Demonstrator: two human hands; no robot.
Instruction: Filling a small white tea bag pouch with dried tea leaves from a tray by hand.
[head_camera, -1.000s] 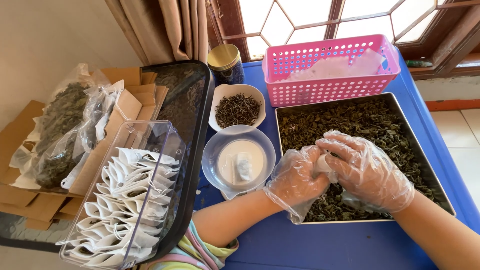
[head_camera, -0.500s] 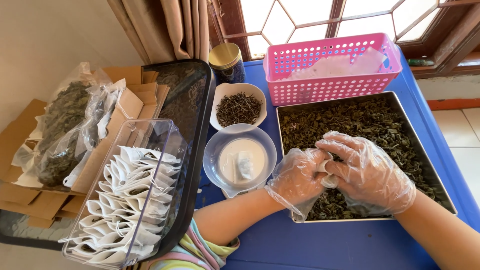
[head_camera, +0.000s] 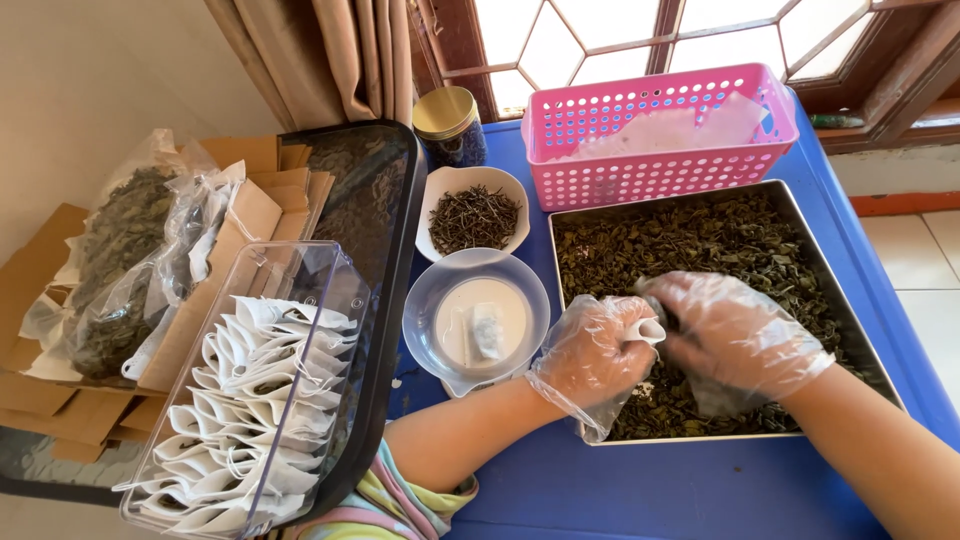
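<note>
Two gloved hands over the metal tray (head_camera: 795, 215) of loose dried tea leaves (head_camera: 700, 240), which sits at the 3 o'clock side of the blue bench (head_camera: 620, 490). The left hand (head_camera: 592, 355) is curled closed around one small white filter bag (head_camera: 652, 328), whose open top pokes out just at the thumb. The right hand (head_camera: 735, 335) is blurred, fingers bent down into the leaves just beside that bag; whether it grips any leaves I cannot tell.

One round clear scale bowl (head_camera: 425, 300) stands at 9 o'clock of the left hand, with one filled white sachet (head_camera: 487, 332) lying inside it. At 12 o'clock of that bowl, touching its rim, is one white dish (head_camera: 440, 190) of thin dark twig-like tea. Further towards 12, one jar with a gold lid (head_camera: 446, 112).

One pink perforated basket (head_camera: 650, 170) stands at 12 o'clock of the tray, right against it, with flat white empty bags (head_camera: 680, 130) lying inside; their count I cannot tell.

Over at 9 o'clock, one black tray (head_camera: 395, 330) carries one clear plastic box (head_camera: 330, 270) packed with folded white tea bags (head_camera: 255, 400), far too many and too overlapped to count. Beyond it, two clear pouches of dried leaves (head_camera: 130, 260) lie on a spread of brown paper envelopes (head_camera: 40, 390).
</note>
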